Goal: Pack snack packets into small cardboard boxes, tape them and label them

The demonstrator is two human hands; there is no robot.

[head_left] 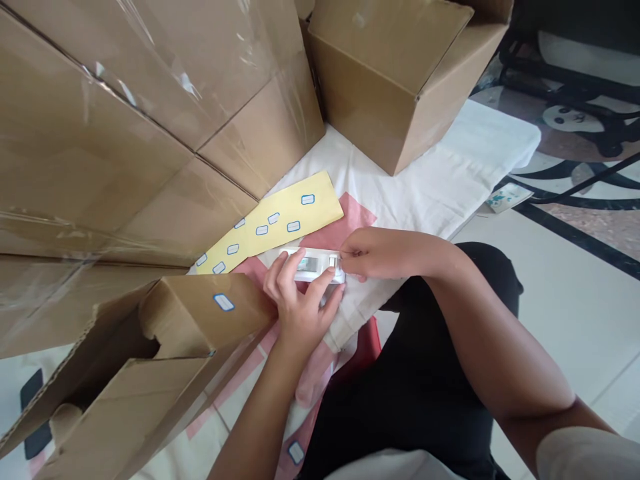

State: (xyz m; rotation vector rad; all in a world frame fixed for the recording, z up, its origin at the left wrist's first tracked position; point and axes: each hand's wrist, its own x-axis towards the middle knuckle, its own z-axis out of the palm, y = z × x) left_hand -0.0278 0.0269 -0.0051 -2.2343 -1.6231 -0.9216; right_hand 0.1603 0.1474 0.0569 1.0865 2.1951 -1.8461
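Tape-glossed cardboard boxes [175,193] crowd the left, with an open, ragged-edged carton [145,400] near the left forearm [267,400] and a flat yellow strip [287,210] of blue-edged labels just beyond the hands. On wrinkled pink-and-white cloth [415,197], beside a pale floor [565,287], the left hand [297,303], half-spread, grips a white oblong case [325,259]; the right hand [365,253] curls at its right end, whether pinching anything I cannot tell.

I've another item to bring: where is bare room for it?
The white cloth is bare between the upper-right brown cardboard box and the right hand; so is the pale tiled floor beside the black-trousered knee. It is crowded around the white plastic device in the left hand, beside the yellow label-dotted paper strip.
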